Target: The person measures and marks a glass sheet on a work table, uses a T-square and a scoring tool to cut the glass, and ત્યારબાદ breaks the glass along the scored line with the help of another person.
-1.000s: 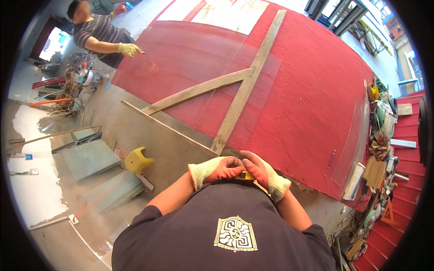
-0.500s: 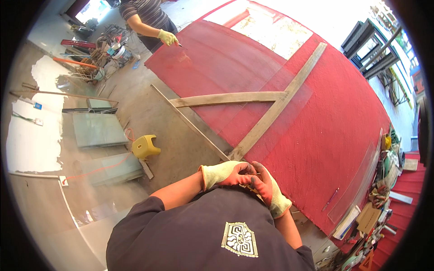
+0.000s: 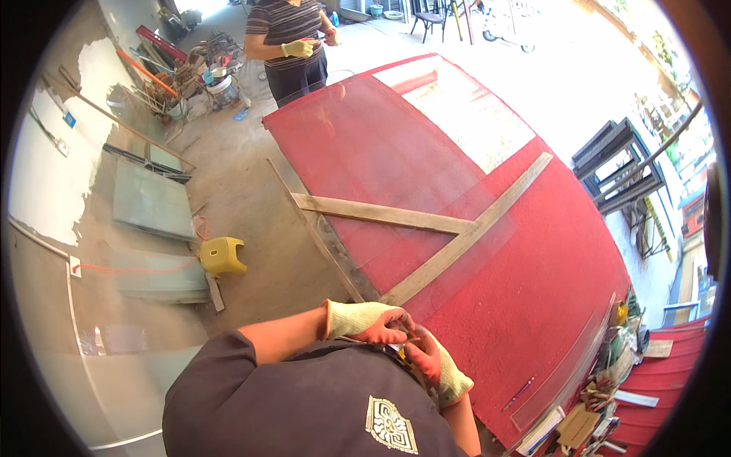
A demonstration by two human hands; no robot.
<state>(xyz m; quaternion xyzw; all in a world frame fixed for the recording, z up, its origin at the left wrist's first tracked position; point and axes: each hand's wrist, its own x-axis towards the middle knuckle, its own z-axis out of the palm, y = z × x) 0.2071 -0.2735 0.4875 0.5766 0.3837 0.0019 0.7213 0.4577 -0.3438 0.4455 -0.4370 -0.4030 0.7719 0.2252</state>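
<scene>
In pale yellow gloves with red palms, my left hand (image 3: 371, 323) and my right hand (image 3: 440, 367) meet close against my dark shirt. Both are closed, their fingers curled around something small with white and yellow bits showing; I cannot make out what it is. Just beyond them lies the near end of a long wooden strip (image 3: 487, 221), which joins a second wooden strip (image 3: 381, 212) and a thin edge piece (image 3: 320, 236) in a triangular frame. The frame rests on a clear glass sheet (image 3: 396, 145) over a red-covered table (image 3: 533, 305).
Across the table stands a person (image 3: 288, 46) in a striped shirt and gloves. A yellow stool (image 3: 222, 256) and leaning glass panes (image 3: 152, 199) are at the left. Tools and a cardboard box (image 3: 577, 426) crowd the right corner, near a pen (image 3: 519, 394). Black frames (image 3: 618, 164) stand behind.
My view has shifted, so the table and my hands appear lower. The person opposite has straightened, drawing a gloved hand back from the glass. My hands stay together near my shirt.
</scene>
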